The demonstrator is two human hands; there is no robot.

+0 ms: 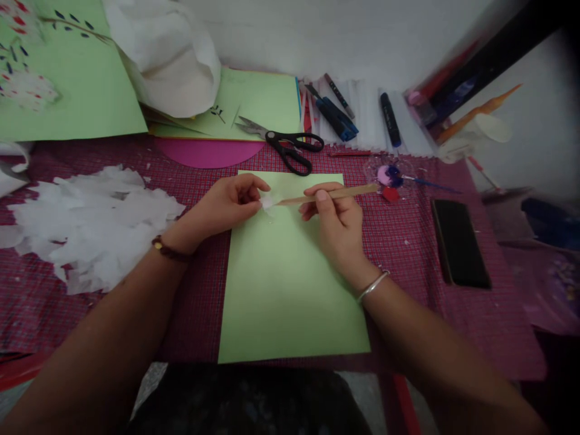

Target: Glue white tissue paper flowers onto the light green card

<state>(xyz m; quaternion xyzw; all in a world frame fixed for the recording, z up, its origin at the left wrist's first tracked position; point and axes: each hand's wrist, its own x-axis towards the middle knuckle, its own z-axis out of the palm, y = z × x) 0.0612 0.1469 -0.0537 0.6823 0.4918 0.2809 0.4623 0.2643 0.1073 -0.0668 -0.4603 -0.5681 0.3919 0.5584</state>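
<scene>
My left hand point(235, 202) pinches a small piece of thin white paper point(268, 202) between thumb and fingers. In my right hand point(338, 223) is a flat tan stick point(357, 191), gripped between thumb and fingers. Its narrow left end meets the white piece; whether the two are stuck together I cannot tell. Both hands are above the upper part of a light green sheet of paper point(290, 296). To the left of my left hand spreads a heap of torn white paper pieces point(99, 220).
Black-handled scissors point(285, 145) lie beyond the sheet. A small palette with paint point(389, 176) and a thin blue brush point(430, 183) are at the right, near a dark phone point(460, 241). Behind are a blue stapler point(335, 118), a marker point(390, 121) and decorated green sheets point(90, 115).
</scene>
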